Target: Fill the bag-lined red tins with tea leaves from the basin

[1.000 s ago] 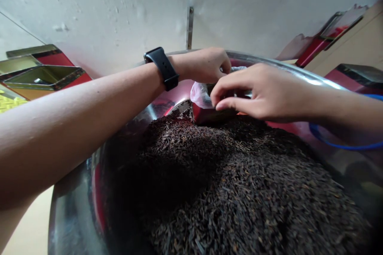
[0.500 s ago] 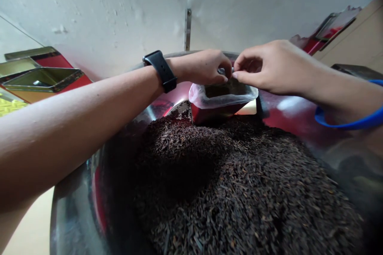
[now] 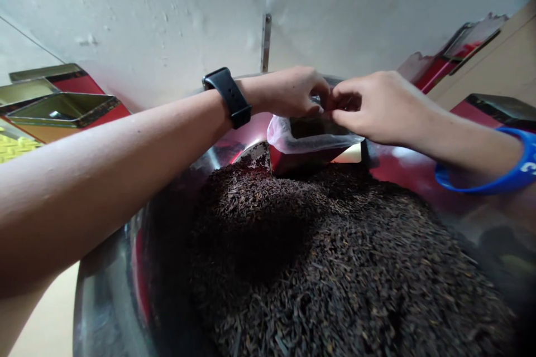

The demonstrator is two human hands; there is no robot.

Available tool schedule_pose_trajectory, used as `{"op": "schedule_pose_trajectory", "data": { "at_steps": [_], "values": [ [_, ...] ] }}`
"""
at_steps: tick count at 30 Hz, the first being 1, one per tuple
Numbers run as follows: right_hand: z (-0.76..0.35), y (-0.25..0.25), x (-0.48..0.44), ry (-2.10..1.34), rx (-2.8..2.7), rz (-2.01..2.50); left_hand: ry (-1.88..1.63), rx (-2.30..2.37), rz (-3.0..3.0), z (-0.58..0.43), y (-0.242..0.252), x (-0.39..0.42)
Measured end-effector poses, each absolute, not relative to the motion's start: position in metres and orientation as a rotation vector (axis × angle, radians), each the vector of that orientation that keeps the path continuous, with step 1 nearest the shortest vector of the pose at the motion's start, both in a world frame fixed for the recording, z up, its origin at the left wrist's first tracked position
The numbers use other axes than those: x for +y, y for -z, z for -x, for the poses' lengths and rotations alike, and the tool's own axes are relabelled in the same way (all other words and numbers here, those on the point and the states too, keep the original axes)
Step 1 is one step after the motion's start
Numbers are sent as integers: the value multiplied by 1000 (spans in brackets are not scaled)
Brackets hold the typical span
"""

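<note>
The bowl [image 3: 96, 295] holds a heap of dark leaves [image 3: 355, 273]; working above it, we would do best with small, level movements, so the loose stuff doesn't slide. Our tin [image 3: 293, 162] is red and stands at the heap's far edge inside the bowl, its foot among the leaves, so pressing hard could tip it. The clear bag [image 3: 280, 135] lines it, its edge folded outward over the near rim. We'd judge spreading this edge evenly around the mouth to be the step in hand, best done gently, since thin film may tear. Our right hand [image 3: 333, 106] has its fingertips drawn in narrow; our left hand [image 3: 320, 103] is curled narrow too. They meet over the mouth, but whether film is pinched we cannot tell.

Around us, the wall [image 3: 167, 17] rises close behind the bowl, leaving little reach on the far side. Open tins [image 3: 62, 109] sit off to our left, well apart. A blue band [image 3: 481, 183] hangs at our right wrist and might catch; the left wears a watch [image 3: 230, 95].
</note>
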State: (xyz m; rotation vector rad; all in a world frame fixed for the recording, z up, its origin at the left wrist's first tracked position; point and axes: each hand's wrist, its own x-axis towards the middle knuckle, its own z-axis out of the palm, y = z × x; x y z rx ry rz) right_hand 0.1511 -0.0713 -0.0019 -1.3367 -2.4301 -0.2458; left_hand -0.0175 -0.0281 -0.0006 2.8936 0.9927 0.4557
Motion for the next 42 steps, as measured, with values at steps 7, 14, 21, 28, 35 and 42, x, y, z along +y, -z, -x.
{"op": "schedule_pose_trajectory", "data": {
  "at_steps": [7, 14, 21, 28, 35, 42],
  "values": [
    [-152, 4, -69, 239, -2419, 1352, -532, 944, -2920, 18, -3, -27],
    [-150, 4, -71, 284, -2397, 1329, -448, 1007, -2868, 21, -5, -27],
    [-153, 6, -69, 302, -2375, 1224, -440, 938, -2916, 22, -7, -30],
    [-153, 6, -70, 239, -2337, 1228, -379, 1010, -2854, 21, -7, -34],
    [-154, 6, -70, 198, -2318, 1246, -349, 974, -2886, 23, -9, -32],
    [-154, 4, -73, 191, -2368, 1226, -387, 964, -2893, 24, -7, -29]
  ]
}}
